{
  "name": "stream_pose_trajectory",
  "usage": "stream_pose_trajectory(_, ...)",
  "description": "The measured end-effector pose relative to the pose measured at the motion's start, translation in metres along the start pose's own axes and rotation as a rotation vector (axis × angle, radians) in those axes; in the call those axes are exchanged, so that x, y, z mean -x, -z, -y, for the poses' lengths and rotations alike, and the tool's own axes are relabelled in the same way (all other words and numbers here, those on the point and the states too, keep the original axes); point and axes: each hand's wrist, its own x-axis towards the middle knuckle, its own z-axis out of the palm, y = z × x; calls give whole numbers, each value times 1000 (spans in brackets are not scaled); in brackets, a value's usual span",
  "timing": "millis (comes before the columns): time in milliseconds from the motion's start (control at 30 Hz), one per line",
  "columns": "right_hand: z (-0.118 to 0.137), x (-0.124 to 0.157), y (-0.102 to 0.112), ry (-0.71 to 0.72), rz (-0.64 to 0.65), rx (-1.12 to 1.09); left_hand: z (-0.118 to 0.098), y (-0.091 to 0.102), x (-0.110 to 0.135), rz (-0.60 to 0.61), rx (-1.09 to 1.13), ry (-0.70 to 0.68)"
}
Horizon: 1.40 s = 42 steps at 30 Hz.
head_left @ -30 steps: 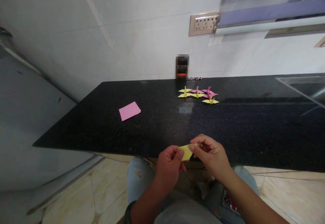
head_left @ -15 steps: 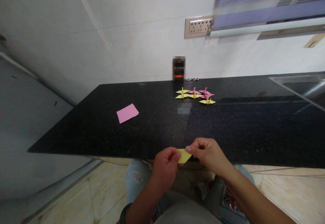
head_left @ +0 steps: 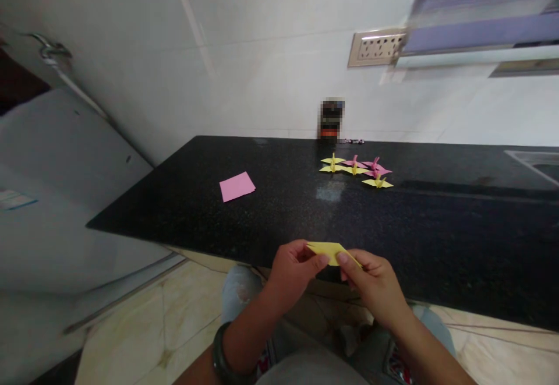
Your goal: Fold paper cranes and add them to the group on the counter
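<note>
A folded piece of yellow paper [head_left: 329, 250] is held between my two hands, just above the front edge of the counter. My left hand [head_left: 296, 268] pinches its left part, thumb on top. On its right part, my right hand [head_left: 371, 277] also presses with the thumb, the other fingers curled behind. Part of the paper is covered by the thumbs. Further back on the counter stand several small folded paper cranes, among them a yellow crane [head_left: 378, 182] and a pink crane [head_left: 374, 165].
A stack of pink paper [head_left: 237, 187] lies on the black counter [head_left: 183, 198], left of my hands. Against the wall leans a blurred-out dark upright object [head_left: 331, 120] with a small beaded strand [head_left: 351, 141] beside it. A socket panel [head_left: 376, 48] is on the wall.
My view has swung left, so the counter items sit further right. Both thumbs have come closer together on the yellow paper, and more of its length shows, with pointed ends.
</note>
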Motion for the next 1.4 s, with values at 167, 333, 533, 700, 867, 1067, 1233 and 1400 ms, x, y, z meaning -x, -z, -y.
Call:
stream_pose_trajectory(167, -7, 7, -11, -31, 25, -96, 2, -3, -1, -24, 95, -25)
stream_pose_trajectory(333, -15, 12, -18, -37, 62, -224, 5, -4, -1, 20, 204, 23)
stream_pose_trajectory(533, -26, 16, -27, -85, 110, -342, 8, -4, 0, -16, 185, -33)
stream_pose_trajectory(700, -20, 17, -32, -79, 103, -362, 11, -5, -3, -83, 240, -13)
stream_pose_trajectory(867, -21, 17, -34, -78, 85, -343, 9, -4, -5, -130, 216, -18)
stream_pose_trajectory(1067, -17, 12, -29, -59, 145, -249, 5, -4, -3, -141, 157, 11)
stream_pose_trajectory(1233, -6, 5, -27, -16, 119, -189, 1, -10, 0, -85, 141, -1)
stream_pose_trajectory(1400, -5, 2, -30, -59, 151, -216, 4, -12, 1, -53, 163, -29)
